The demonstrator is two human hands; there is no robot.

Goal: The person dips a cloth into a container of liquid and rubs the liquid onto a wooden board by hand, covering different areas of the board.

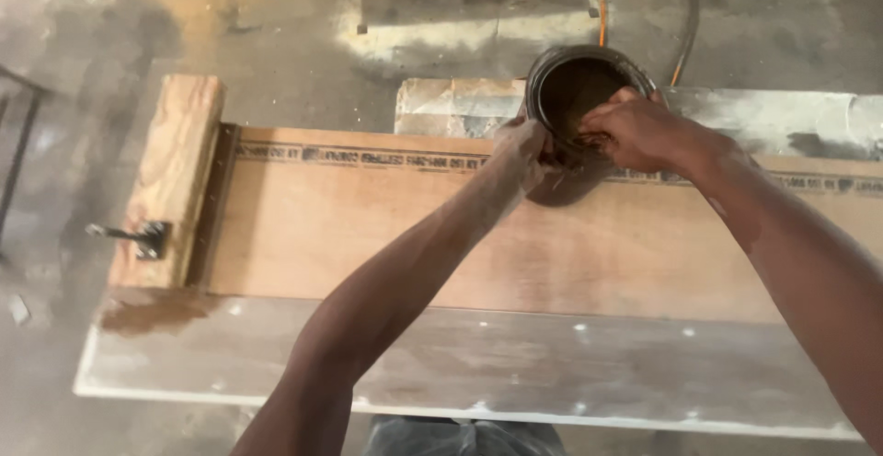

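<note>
where plywood point(386, 235) tops the bench point(460, 373), both hands point(635, 130) grip a tin point(584, 88).

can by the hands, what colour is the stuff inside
Dark brown inside the can, with a dark metal rim; best seen in the head view.

Both arms reach forward and come close together. The left hand point(521, 151) is curled, with its fingers bent in. The right hand point(635, 130) is bent at the wrist, its fingers tucked down beside the left.
</note>
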